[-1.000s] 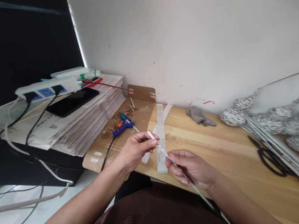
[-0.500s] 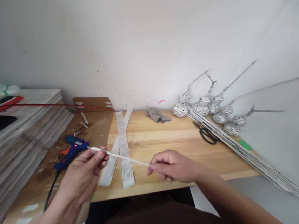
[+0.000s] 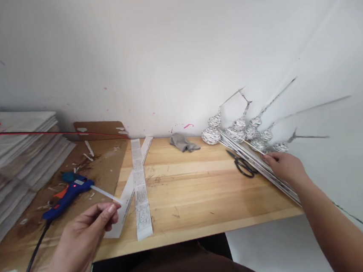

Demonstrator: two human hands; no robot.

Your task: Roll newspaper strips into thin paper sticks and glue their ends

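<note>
Paper rod (image 3: pixel 253 148), slender, pale: pinched in the closed fingertips of the right hand (image 3: pixel 285 168), over the bundle of paper rods (image 3: pixel 260 167) toward the right end of the bench (image 3: pixel 190 195). Left hand (image 3: pixel 89 226): thumb and fingers drawn together at the tail of the glue stick (image 3: pixel 105 194); whether gripping it, cannot tell. Glue gun (image 3: pixel 68 197), blue, on brown cardboard (image 3: pixel 109 158). Paper strips (image 3: pixel 140 191), two, crossed. Scissors (image 3: pixel 245 168), black-handled, just beside the bundle. Cloth (image 3: pixel 184 143), grey, crumpled, near the wall.
</note>
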